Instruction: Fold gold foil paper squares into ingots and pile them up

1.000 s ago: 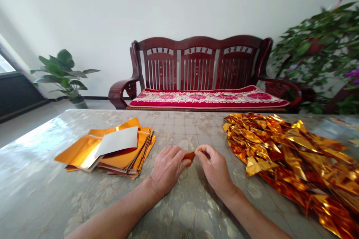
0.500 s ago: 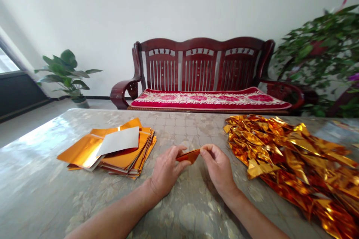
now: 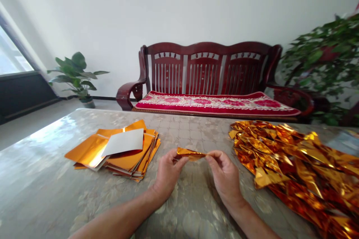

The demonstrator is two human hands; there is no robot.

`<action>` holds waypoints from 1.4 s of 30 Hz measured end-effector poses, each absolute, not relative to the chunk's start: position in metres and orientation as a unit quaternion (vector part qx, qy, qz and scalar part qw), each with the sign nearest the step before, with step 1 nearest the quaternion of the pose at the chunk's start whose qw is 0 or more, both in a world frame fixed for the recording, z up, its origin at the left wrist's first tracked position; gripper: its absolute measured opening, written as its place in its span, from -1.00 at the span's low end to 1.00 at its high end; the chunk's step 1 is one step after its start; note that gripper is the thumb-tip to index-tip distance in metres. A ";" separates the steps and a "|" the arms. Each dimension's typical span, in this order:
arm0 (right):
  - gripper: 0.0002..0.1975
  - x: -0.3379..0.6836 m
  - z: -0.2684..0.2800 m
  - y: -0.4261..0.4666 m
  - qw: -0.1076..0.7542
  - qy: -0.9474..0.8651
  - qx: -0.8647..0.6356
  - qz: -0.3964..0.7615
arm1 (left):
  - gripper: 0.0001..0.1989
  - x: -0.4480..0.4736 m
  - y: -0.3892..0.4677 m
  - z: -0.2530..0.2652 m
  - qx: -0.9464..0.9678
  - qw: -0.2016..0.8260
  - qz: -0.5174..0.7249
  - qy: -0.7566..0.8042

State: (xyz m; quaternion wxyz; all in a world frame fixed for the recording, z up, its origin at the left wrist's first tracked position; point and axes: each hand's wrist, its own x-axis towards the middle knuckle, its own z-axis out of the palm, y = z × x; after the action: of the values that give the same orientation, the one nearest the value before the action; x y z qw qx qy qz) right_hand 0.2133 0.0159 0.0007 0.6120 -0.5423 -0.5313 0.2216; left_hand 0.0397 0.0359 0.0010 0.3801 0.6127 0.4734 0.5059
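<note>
Between my hands, above the table, is a folded piece of gold foil paper (image 3: 191,153), narrow and pointed to the right. My left hand (image 3: 170,170) pinches its wider left end between thumb and fingers. The thumb and forefinger of my right hand (image 3: 224,170) close on its right tip. Left of my hands lies an uneven stack of flat gold foil paper (image 3: 129,157), with one sheet (image 3: 123,142) on it showing its pale grey back. To the right spreads a large heap of folded gold foil pieces (image 3: 291,160).
The table (image 3: 179,216) has a patterned, glossy cover. Behind it stands a dark red wooden bench (image 3: 202,71) with a red and white seat cover (image 3: 215,102). A potted plant (image 3: 77,74) is at the left, a leafy plant (image 3: 325,56) at the right. Clear plastic (image 3: 344,142) lies beyond the heap.
The folded foil piece has turned in my hands and now shows a bright upper face, its left end higher. Both hands still hold it. The whole view has shifted slightly.
</note>
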 end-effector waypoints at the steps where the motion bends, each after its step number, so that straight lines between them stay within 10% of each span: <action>1: -0.78 0.214 0.000 0.016 0.609 -0.538 -0.543 0.214 | -0.88 0.039 0.036 0.001 0.614 0.378 0.511 0.468; 15: -0.86 0.222 0.005 0.012 0.532 -0.697 -0.476 0.067 | -0.85 0.033 0.044 -0.004 0.560 0.441 0.551 0.433; 24: -0.86 0.225 0.006 0.009 0.509 -0.690 -0.504 0.102 | -0.50 0.025 0.043 -0.004 0.628 0.403 0.531 0.401; 30: -0.86 0.224 0.009 0.008 0.505 -0.690 -0.505 0.118 | -0.90 0.024 0.046 -0.005 0.637 0.373 0.512 0.439; 42: -0.82 0.223 0.008 0.008 0.465 -0.692 -0.523 0.174 | -0.84 0.022 0.035 0.017 0.671 0.370 0.484 0.422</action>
State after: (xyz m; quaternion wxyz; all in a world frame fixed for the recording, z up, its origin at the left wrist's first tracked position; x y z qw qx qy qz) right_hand 0.2233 0.0081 0.0085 0.4651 -0.5233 -0.6925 0.1739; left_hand 0.0222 0.0347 0.0171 0.3701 0.6709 0.4223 0.4843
